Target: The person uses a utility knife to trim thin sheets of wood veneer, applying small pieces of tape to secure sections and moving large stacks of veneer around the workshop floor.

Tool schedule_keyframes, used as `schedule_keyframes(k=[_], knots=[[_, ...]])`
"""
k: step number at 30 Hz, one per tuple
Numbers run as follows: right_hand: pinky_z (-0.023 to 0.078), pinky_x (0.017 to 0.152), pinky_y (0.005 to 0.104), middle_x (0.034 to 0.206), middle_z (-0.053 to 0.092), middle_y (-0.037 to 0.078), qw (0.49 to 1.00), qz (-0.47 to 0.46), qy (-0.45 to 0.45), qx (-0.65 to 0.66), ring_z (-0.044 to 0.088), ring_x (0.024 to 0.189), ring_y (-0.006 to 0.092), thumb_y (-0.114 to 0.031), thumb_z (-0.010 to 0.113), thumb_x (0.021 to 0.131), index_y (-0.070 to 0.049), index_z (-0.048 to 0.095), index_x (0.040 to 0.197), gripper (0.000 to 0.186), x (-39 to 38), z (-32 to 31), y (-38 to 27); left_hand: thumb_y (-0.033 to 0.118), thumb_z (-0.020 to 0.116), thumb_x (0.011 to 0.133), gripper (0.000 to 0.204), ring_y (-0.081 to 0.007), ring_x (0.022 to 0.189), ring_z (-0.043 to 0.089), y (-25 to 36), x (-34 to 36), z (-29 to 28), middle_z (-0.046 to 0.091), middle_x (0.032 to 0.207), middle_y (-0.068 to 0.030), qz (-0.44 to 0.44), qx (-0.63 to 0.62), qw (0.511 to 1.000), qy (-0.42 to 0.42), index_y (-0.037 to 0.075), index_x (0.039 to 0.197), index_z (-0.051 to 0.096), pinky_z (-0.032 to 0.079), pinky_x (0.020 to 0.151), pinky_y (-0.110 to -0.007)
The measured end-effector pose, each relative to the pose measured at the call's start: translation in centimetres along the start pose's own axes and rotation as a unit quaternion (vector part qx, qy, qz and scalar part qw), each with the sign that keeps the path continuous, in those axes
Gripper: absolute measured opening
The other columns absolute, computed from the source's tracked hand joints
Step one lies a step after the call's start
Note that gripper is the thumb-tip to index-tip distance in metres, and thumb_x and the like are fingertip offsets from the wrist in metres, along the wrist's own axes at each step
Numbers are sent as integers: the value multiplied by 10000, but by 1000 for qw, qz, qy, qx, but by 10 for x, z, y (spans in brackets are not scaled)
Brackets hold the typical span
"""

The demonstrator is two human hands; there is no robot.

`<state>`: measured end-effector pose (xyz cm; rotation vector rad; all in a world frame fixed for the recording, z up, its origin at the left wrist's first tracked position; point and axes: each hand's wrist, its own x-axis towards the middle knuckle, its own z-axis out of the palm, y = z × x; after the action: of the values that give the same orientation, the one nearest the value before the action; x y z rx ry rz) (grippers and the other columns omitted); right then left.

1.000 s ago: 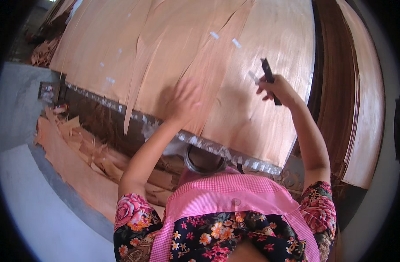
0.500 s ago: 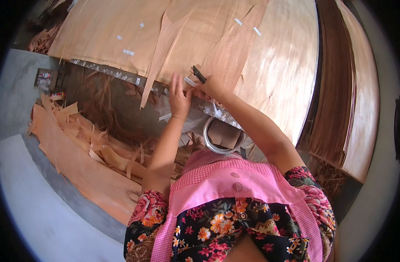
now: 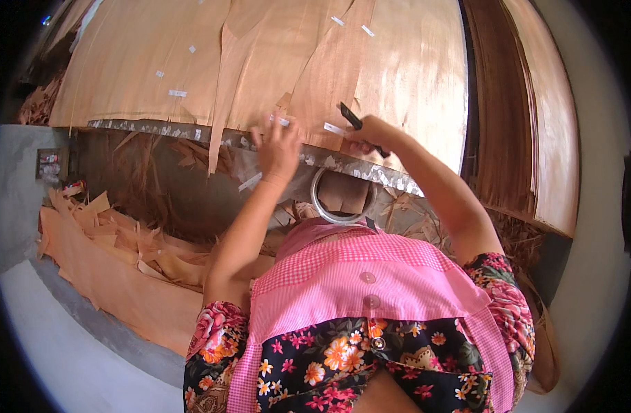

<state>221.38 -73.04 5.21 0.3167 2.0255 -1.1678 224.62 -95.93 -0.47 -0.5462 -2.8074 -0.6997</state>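
Observation:
My left hand (image 3: pixel 280 148) rests at the near edge of a pale wood veneer sheet (image 3: pixel 412 76), its fingers spread and slightly blurred. Just beyond those fingertips a short white tape piece (image 3: pixel 280 120) lies on the veneer. To the right, my right hand (image 3: pixel 379 136) is closed around a slim black cutter-like tool (image 3: pixel 350 115), whose blade I cannot make out. A white tape strip (image 3: pixel 335 129) sticks out beside the fingers of this hand; whether they pinch it is unclear. Several other tape pieces (image 3: pixel 178 93) dot the sheet.
Tape scraps cover the table's near edge (image 3: pixel 398 180). A pale ring (image 3: pixel 317 199) hangs below it, before my pink apron. A pointed veneer strip (image 3: pixel 215 148) overhangs the edge. Veneer offcuts (image 3: pixel 116 237) lie at lower left; a veneer stack (image 3: pixel 498 103) stands at right.
My right hand has moved right, away from my left hand, with the black tool. My left fingers have spread. The view has shifted, so the table appears further left.

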Motion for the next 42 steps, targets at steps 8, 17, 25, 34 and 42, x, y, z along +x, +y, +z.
schedule_keyframes(k=[8, 17, 25, 34, 42], knots=[[428, 409, 254, 601, 587, 80, 984, 30, 66, 165, 507, 431, 132, -190, 581, 806, 51, 607, 802, 242, -33, 23, 37, 338, 556, 764, 664, -280, 1291, 197, 67, -6, 29, 251, 1380, -141, 115, -23, 988, -101, 4, 1285, 316, 138, 1047, -419], [463, 591, 399, 745, 622, 171, 833, -90, 288, -463, 596, 734, 323, -168, 507, 782, -32, 615, 805, 175, -4, -37, 39, 425, 584, 726, 747, -321, 1281, 194, 73, 0, 19, 235, 1382, -150, 134, 5, 981, -141, -35, 1260, 337, 168, 1042, -437], [420, 412, 239, 649, 592, 88, 975, -156, 57, 150, 487, 441, 116, -194, 619, 781, 30, 583, 904, 259, 39, -54, -58, 155, 573, 755, 392, -327, 1135, 408, 5, 96, 5, 461, 1195, -166, -35, -104, 988, 112, 20, 1116, 500, 329, 943, -405], [404, 365, 258, 577, 588, 86, 972, -77, 130, 183, 517, 412, 135, -171, 590, 769, 15, 608, 697, 201, 125, -16, -77, 174, 470, 816, 520, -333, 1260, 246, -22, 141, 37, 246, 1375, -153, 13, -123, 988, 92, 37, 1291, 311, 214, 1024, -431], [470, 491, 334, 663, 616, 125, 986, -112, 117, -24, 592, 554, 216, -254, 579, 772, 0, 631, 768, 259, 128, -25, -91, 255, 520, 797, 435, -227, 1230, 347, -29, 137, 48, 424, 1291, 0, 58, 139, 988, 35, 154, 1216, 463, 171, 980, -582]])
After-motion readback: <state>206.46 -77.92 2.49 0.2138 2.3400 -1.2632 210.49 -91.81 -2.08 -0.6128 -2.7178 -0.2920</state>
